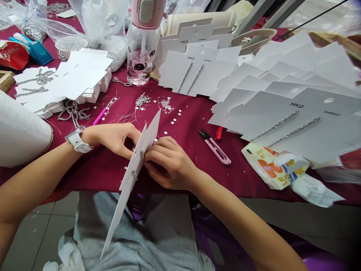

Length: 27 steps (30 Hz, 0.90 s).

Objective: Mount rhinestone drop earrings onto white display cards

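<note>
I hold a white earring card (132, 177) edge-on over the table's front edge. My left hand (115, 139), with a white watch on the wrist, grips the card from its left side, fingers curled. My right hand (169, 162) pinches a small silver chain earring (141, 156) against the card's right face. A second silver piece (134, 175) sits lower on the card.
A maroon cloth (180, 124) covers the table. Pink thread snips (216, 147) lie right of my hands. Finished cards with chains (293, 120) fan out at right, more cards (194, 64) behind. Blank cards (79, 73), loose chains (72, 111), a pink tool (103, 112), a bottle (141, 45).
</note>
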Each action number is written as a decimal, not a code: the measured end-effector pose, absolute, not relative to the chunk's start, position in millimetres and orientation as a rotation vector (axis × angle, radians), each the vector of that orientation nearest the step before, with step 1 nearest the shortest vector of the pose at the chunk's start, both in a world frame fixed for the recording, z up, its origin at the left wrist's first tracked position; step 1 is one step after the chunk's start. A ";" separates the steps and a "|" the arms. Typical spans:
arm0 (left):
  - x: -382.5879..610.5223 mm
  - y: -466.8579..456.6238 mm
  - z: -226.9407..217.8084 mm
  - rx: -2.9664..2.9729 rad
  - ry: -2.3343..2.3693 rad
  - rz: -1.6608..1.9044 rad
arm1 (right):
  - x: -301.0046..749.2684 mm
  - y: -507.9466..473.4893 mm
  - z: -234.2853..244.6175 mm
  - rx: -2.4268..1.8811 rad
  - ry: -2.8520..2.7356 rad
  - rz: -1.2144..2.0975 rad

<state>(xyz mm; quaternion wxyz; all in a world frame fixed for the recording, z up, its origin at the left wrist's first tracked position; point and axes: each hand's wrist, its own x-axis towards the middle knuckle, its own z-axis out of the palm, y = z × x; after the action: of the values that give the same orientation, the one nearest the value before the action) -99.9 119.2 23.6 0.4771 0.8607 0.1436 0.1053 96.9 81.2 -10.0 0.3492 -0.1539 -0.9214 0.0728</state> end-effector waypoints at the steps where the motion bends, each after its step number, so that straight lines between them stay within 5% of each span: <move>1: -99.8 119.3 23.3 2.101 0.343 0.263 | 96.9 81.2 -10.0 -0.397 -2.388 0.189; 27: -96.7 113.3 37.1 2.089 0.390 0.115 | 97.4 81.3 -11.0 -0.335 -2.386 0.139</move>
<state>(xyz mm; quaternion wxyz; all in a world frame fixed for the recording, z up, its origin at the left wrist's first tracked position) -96.7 113.3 37.1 0.4851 0.8583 0.1603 0.0474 97.4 81.3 -11.0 0.3560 -0.1298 -0.9239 0.0538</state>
